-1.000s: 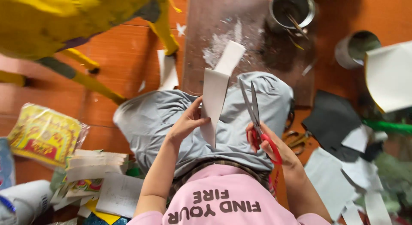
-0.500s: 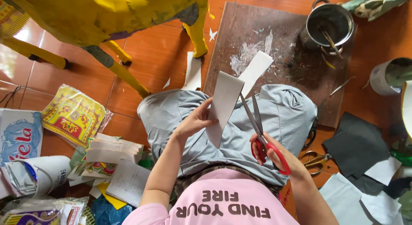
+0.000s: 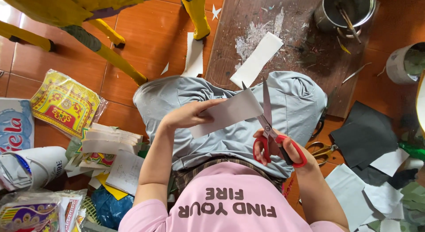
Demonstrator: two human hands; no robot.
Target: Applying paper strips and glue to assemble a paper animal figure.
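Paper strip point(image 3: 228, 111) now tilted flatter, pinched in left hand point(image 3: 188, 114), right hand point(image 3: 283, 148) gripping red-handled scissors point(image 3: 271, 128), blades touching its edge

Left hand point(image 3: 188, 116) holds paper strip point(image 3: 228, 111); right hand point(image 3: 283, 148) apparently cuts with red-handled scissors point(image 3: 270, 125).

Yellow-red flat packet point(image 3: 65, 103), blue-white package point(image 3: 15, 125) at left

The paper strip point(image 3: 228, 112) looked matt and smooth. The scissors point(image 3: 271, 128) crossing its end had bright metal blades and glossy red plastic handles. Beyond it lay a rough, scuffed wooden board point(image 3: 301, 50) (paint-flecked) bearing a dull metal pot point(image 3: 345, 10).
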